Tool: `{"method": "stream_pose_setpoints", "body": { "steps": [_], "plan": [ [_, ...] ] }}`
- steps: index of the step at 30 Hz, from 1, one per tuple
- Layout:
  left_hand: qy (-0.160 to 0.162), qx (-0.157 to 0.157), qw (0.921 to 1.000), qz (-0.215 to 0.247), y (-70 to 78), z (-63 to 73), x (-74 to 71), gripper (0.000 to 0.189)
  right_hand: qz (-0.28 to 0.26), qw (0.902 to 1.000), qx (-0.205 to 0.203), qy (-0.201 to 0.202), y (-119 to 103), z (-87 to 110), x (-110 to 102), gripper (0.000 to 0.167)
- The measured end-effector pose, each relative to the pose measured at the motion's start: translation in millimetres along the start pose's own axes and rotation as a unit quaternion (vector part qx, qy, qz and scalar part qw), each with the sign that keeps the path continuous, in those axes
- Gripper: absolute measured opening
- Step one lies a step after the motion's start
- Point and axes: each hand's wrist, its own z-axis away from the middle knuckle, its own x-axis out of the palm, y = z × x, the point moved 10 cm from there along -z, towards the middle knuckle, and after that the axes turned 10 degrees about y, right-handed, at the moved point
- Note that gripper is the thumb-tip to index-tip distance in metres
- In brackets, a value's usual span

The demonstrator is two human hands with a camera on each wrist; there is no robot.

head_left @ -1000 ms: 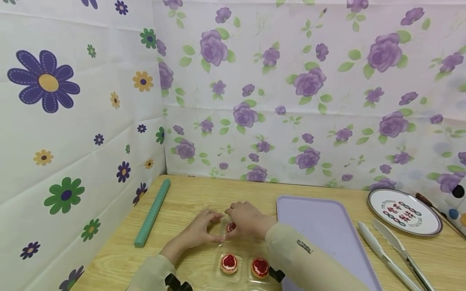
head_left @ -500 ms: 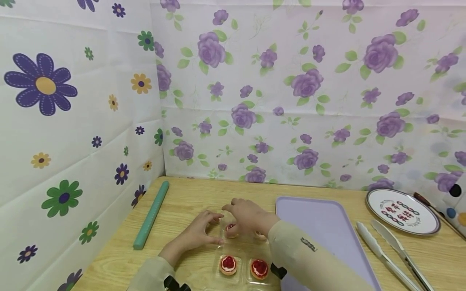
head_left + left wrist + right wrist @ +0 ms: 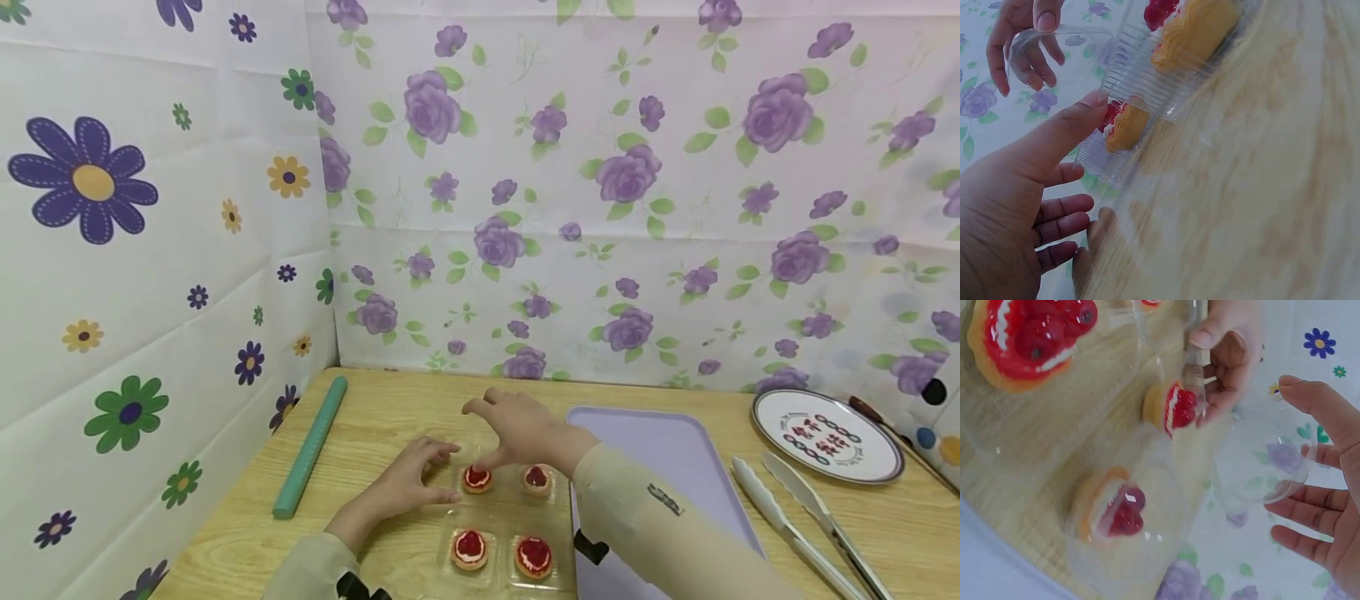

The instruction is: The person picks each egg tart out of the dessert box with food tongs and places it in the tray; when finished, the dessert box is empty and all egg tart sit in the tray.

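On the table a clear plastic pack (image 3: 498, 521) holds several small tarts with red berry tops. My left hand (image 3: 405, 477) lies at its left side, thumb and fingers spread apart, fingertips touching the edge near the far-left tart (image 3: 477, 478). My right hand (image 3: 521, 429) is raised over the far end, fingers spread. Beside it a clear domed lid (image 3: 1260, 465) is tipped up; in the right wrist view the fingers touch this dome, while the thumb stands apart from it. Another dome covers the far-right tart (image 3: 1119, 509). The near tarts sit below.
A lilac tray (image 3: 645, 450) stands right of the pack, partly under the right sleeve. Metal tongs (image 3: 806, 525) and a white plate (image 3: 828, 435) lie farther right. A green rolling pin (image 3: 311, 450) lies at left. Flowered cloth walls bound the wooden table.
My right hand has risen and moved back and to the right from the far-left tart, its fingers spreading; both far tarts have come into view. My left hand has stayed in place.
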Motion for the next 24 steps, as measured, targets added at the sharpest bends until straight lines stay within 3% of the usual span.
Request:
{"method": "stream_pose_setpoints", "body": {
  "steps": [5, 9, 15, 24],
  "plan": [
    [0.002, 0.002, 1.0000, 0.000, -0.5, -0.1, -0.7, 0.069, -0.002, 0.9992, -0.006, 0.040, 7, 1.7, -17, 0.075],
    [0.003, 0.006, 1.0000, 0.001, 0.6, 0.0, -0.4, 0.070, -0.035, 0.9973, 0.016, 0.062, 21, 4.1, -21, 0.076],
    [0.006, 0.010, 0.9999, 0.003, 0.7, 0.3, 1.8, 0.069, -0.117, 0.9876, 0.074, 0.073, 49, 7.8, -12, 0.074],
    [0.016, 0.009, 0.9998, 0.004, -0.2, 1.0, -1.0, 0.068, -0.202, 0.9679, 0.108, 0.103, 70, -5.1, 9, 0.069]
  ]
}}
